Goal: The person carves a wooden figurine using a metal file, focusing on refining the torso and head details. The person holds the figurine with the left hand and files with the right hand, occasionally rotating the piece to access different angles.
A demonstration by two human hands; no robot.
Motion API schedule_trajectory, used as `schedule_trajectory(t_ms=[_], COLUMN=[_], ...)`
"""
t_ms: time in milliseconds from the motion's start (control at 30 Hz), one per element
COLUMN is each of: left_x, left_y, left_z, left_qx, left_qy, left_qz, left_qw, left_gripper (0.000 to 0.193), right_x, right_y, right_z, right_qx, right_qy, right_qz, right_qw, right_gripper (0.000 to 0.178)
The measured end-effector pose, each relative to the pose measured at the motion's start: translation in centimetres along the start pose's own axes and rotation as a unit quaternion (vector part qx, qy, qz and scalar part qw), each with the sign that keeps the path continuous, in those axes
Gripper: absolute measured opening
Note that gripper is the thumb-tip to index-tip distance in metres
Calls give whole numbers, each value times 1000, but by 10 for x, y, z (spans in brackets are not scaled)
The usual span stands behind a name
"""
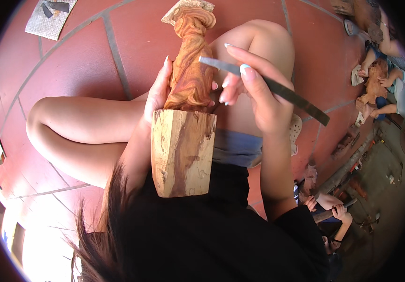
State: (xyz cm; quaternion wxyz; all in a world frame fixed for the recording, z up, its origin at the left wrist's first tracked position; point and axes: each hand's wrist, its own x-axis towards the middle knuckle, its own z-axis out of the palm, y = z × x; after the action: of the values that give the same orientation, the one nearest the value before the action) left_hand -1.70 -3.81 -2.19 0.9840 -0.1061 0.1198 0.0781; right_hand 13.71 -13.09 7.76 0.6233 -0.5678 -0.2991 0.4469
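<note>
A wood carving (190, 70) leans across my lap, its upper part cut into a reddish-brown figure with flowing folds and a pale rough top. Its lower end is an uncarved pale block (183, 155) with a brown streak, pointing toward my body. My left hand (158, 91) grips the figure from the left and behind, just above the block; the carving hides most of its fingers. Between the thumb and fingers of my right hand (261, 91) is a flat carving chisel (291, 96), dark along its length. Its bright tip lies over the figure's middle, but contact cannot be made out.
Bare crossed legs (78, 120) rest on the red tiled floor (80, 56) around the carving. A light textured mat (52, 21) with dark blades lies at the far left. Other people sit at the right, one with hands on a long tool (327, 214).
</note>
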Motion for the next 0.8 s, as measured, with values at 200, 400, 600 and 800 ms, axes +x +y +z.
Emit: schedule_trajectory(t_ms=[200, 400, 600, 800], left_x=[1, 1, -2, -1], left_y=[-2, 0, 4, 3], left_z=[9, 1, -3, 7], left_qx=[94, 49, 22, 26], left_qy=[92, 4, 20, 119], left_qz=[38, 29, 36, 48], left_qw=[991, 998, 999, 991], left_gripper=[67, 59, 55, 51], right_x=[30, 21, 19, 24], right_y=[13, 20, 27, 31], right_z=[-2, 16, 25, 23], right_qx=[-21, 20, -87, -189], right_qy=[-120, -63, -55, -115], right_qz=[9, 26, -8, -74], right_qw=[993, 997, 995, 972], right_gripper=[24, 17, 15, 13])
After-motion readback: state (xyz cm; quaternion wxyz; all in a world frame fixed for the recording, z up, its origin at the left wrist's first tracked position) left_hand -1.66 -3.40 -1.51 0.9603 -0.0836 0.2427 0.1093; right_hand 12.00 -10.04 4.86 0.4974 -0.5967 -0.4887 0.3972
